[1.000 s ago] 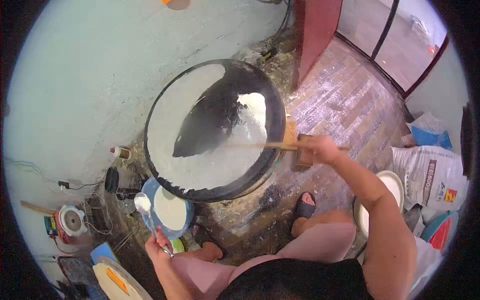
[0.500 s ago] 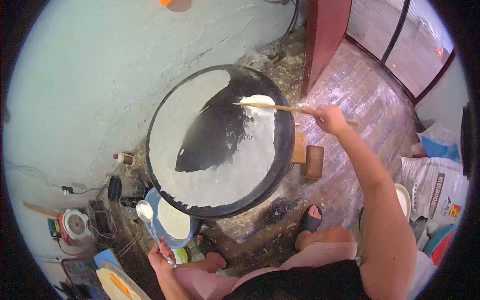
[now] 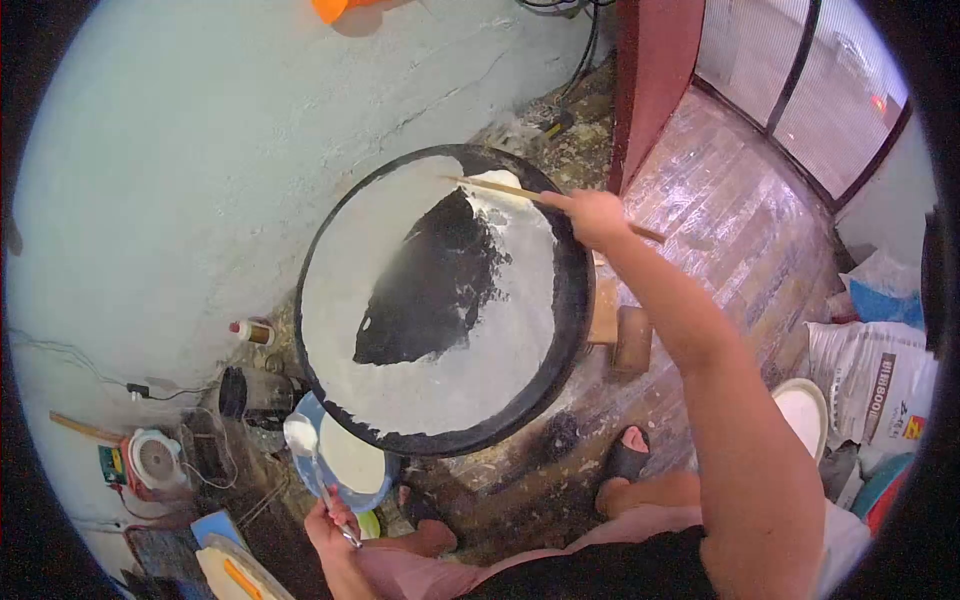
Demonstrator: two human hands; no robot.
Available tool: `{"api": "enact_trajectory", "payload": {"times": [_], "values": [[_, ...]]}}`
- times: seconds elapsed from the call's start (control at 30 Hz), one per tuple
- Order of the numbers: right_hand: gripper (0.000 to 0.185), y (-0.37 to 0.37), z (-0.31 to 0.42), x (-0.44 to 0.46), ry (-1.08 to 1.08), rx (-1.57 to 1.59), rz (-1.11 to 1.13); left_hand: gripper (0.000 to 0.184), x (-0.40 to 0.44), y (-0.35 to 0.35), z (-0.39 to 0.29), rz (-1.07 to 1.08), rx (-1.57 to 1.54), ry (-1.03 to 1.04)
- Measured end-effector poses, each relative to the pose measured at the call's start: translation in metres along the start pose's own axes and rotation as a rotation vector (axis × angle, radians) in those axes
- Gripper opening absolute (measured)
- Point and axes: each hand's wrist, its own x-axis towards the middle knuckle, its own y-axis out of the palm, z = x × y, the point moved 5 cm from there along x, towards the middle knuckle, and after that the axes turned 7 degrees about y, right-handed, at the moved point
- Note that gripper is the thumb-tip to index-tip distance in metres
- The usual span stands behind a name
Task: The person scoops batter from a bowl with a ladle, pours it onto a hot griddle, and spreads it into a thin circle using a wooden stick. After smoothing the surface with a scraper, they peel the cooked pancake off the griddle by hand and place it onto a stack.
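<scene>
Right hand (image 3: 598, 219) grips the stick (image 3: 522, 193) across white batter (image 3: 506, 179) on the pan (image 3: 574, 320), apparently mid-spread, left hand (image 3: 330, 524) holding a spoon (image 3: 300, 434) by the bowl (image 3: 308, 407).

Looks like a small, messy kitchen or food workshop. Has a big, round, black griddle (image 3: 430, 280) with white batter (image 3: 430, 395) spread on it, and a blue tub (image 3: 391, 476) of more white stuff (image 3: 350, 460) close by. Also has a big white sack (image 3: 870, 385) with printing on it, a scuffed plank floor (image 3: 720, 190) with pale specks, a bumpy, cracked wall (image 3: 200, 180), and a door (image 3: 850, 70) with dark bars. Seems more like a work place than a cozy home.
</scene>
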Motion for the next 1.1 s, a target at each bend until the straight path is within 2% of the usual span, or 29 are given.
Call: {"api": "enact_trajectory", "payload": {"times": [0.07,0.13,0.2,0.27,0.3,0.37,0.47,0.5,0.57,0.63,0.7,0.73,0.8,0.83,0.9,0.93,1.0,1.03,1.1], "values": [[0.046,-0.012,0.018,-0.006,0.087,0.307,0.053,0.027,0.004,-0.007,-0.001,0.008,0.031,0.012],[0.052,-0.013,-0.002,-0.029,-0.066,0.525,0.015,0.026,0.004,-0.011,-0.003,0.074,0.022,-0.016],[0.057,-0.022,-0.046,-0.05,-0.081,0.384,0.05,0.026,0.003,-0.003,-0.003,0.144,0.007,-0.039],[0.067,-0.008,-0.089,-0.046,0.056,0.202,0.054,0.028,-0.006,0.003,-0.002,0.023,0.073,0.041],[0.067,0.002,-0.091,-0.038,0.059,0.201,0.056,0.028,-0.009,0.007,-0.001,0.021,0.075,0.039],[0.062,-0.002,-0.066,-0.011,-0.008,0.035,-0.093,0.028,-0.013,0.017,0.002,0.075,0.039,0.021],[0.04,0.011,0.01,0.044,0.015,0.093,-0.033,0.03,-0.004,0.009,0.002,0.102,-0.052,-0.045],[0.04,-0.027,0.046,0.04,0.146,0.198,0.139,0.03,-0.004,0.007,0.002,0.101,-0.053,-0.041],[0.041,0.013,0.065,0.061,0.102,0.248,0.062,0.03,-0.004,0.007,0.003,0.14,-0.073,-0.07],[0.042,0.001,0.068,0.05,0.119,0.283,0.023,0.03,-0.002,-0.001,-0.003,0.163,-0.059,-0.085],[0.039,-0.02,0.047,0.018,0.365,0.375,0.167,0.03,0.0,-0.007,-0.007,0.19,-0.061,-0.102],[0.039,-0.016,0.043,0.008,0.363,0.363,0.163,0.03,0.0,-0.009,-0.008,0.209,-0.059,-0.102],[0.035,0.001,0.04,-0.004,0.207,0.494,0.181,0.029,-0.002,-0.009,-0.006,0.229,-0.06,-0.109],[0.035,0.006,0.032,-0.009,0.21,0.488,0.181,0.03,-0.004,-0.007,-0.008,0.166,-0.029,-0.062],[0.033,0.004,0.018,-0.012,0.233,0.587,-0.032,0.031,-0.008,-0.002,-0.007,0.112,-0.001,-0.014],[0.033,0.012,0.022,-0.014,0.231,0.585,-0.037,0.031,-0.011,0.0,-0.006,0.14,0.005,-0.016],[0.032,0.029,0.036,-0.022,0.221,0.558,-0.004,0.031,-0.012,-0.002,-0.008,0.175,0.003,-0.016],[0.031,0.026,0.049,-0.026,0.38,0.716,0.216,0.031,-0.011,-0.005,-0.007,0.251,-0.053,-0.063],[0.031,0.012,0.054,-0.031,0.387,0.765,0.21,0.035,-0.014,-0.009,-0.007,0.33,-0.072,-0.096]]}}
